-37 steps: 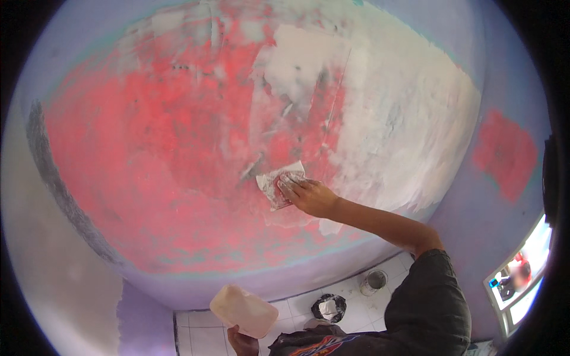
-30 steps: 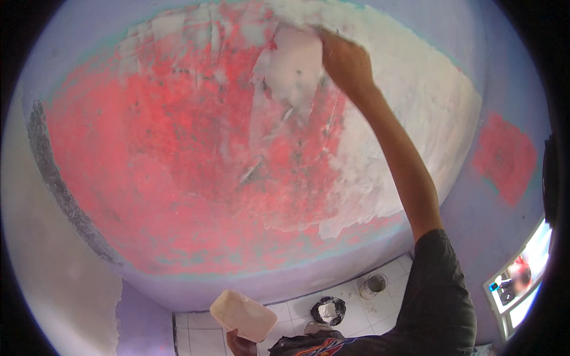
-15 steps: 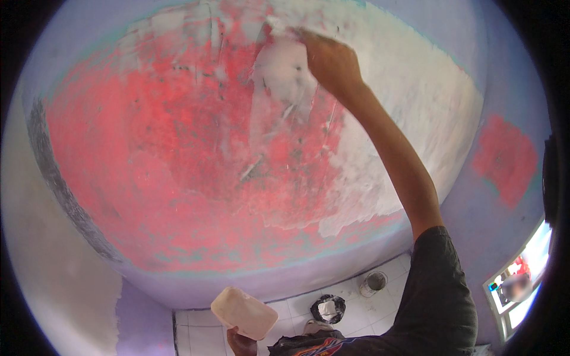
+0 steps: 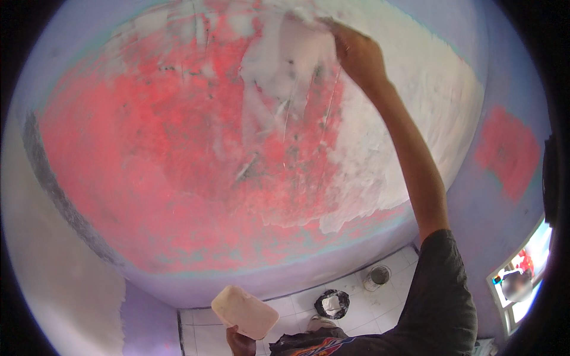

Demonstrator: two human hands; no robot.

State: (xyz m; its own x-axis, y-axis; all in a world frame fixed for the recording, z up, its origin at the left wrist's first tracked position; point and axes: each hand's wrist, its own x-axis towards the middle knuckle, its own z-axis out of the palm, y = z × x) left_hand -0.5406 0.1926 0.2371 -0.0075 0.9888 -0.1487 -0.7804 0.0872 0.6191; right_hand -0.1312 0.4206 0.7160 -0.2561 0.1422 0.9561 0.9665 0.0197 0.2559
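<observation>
High on the wall (image 4: 172,130), my right hand (image 4: 360,54) is closed around a putty knife (image 4: 306,21), which is blurred and hard to tell from the white filler. The blade appears to press against the wall. White filler (image 4: 285,56) lies smooth just below it, over pinkish-red paint. Down near my body, my left hand (image 4: 240,341) grips a pale rectangular plastic tub with rounded corners (image 4: 244,311) by its near edge. What the tub holds cannot be made out.
On the white tiled floor (image 4: 368,308) stand a black-rimmed bag or bucket with white stuff inside (image 4: 332,304) and a grey bucket (image 4: 376,277). A red patch (image 4: 507,153) marks the right wall. A bright opening (image 4: 525,279) at far right shows a person outside.
My right hand has moved a little rightward and up along the wall, and the white filler beneath it covers a wider area. My left hand keeps the tub nearly still.
</observation>
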